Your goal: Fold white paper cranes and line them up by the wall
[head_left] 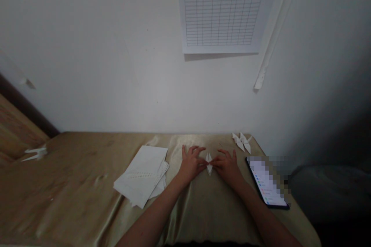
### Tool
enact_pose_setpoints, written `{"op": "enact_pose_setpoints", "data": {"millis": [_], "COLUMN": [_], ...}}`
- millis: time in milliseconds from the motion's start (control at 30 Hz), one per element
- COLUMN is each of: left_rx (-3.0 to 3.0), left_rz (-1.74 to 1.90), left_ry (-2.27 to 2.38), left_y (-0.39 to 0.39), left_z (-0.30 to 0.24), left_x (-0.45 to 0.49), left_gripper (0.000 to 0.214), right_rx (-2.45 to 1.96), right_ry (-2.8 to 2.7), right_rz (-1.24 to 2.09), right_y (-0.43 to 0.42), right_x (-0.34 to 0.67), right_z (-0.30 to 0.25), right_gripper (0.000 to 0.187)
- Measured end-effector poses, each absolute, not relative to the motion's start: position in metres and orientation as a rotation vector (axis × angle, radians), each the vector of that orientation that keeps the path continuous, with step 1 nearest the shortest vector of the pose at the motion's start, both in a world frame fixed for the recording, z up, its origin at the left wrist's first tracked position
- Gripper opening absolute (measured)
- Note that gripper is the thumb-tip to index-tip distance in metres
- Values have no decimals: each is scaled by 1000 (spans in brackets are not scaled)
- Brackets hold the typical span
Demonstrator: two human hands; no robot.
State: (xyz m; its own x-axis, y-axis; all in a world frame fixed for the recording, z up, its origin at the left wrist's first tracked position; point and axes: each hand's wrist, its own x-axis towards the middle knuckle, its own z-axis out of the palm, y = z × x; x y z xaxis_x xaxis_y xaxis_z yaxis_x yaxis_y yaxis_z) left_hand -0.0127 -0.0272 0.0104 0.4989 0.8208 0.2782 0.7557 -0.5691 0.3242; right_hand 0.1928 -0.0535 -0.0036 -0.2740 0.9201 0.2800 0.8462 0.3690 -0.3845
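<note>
A small folded piece of white paper [209,170], diamond-shaped with its points toward and away from me, lies on the cloth-covered table between my hands. From the left, my left hand [191,161] pinches its middle with thumb and index finger, the other fingers raised and spread. My right hand [227,165] does the same from the right side, its thumb and index finger meeting the paper close to the left fingertips. The pinched centre is partly hidden by the fingers.
A stack of white paper sheets [142,173] lies left of my hands. On the right are a lit phone [266,185] and folded paper shapes [242,142] near the wall. Another white paper piece [37,153] sits far left. A printed chart [223,15] hangs on the wall.
</note>
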Motion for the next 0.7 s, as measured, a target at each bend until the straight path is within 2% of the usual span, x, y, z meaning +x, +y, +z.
{"op": "enact_pose_setpoints", "data": {"millis": [233, 467, 600, 700], "left_rx": [2584, 2463, 2423, 2404], "left_rz": [577, 435, 460, 494], "left_ry": [1368, 1389, 1406, 1431], "left_y": [-23, -19, -21, -23], "left_z": [13, 19, 18, 16], "left_x": [-13, -21, -23, -20], "left_gripper": [15, 16, 13, 15], "right_rx": [-1597, -1700, -1714, -1709], "right_ry": [-2193, -2054, -1987, -1983], "right_rz": [227, 308, 349, 357], "right_y": [-54, -59, -57, -54], "right_x": [192, 195, 195, 195], "right_z": [-1, -1, -2, -4], "right_gripper": [26, 15, 25, 19]}}
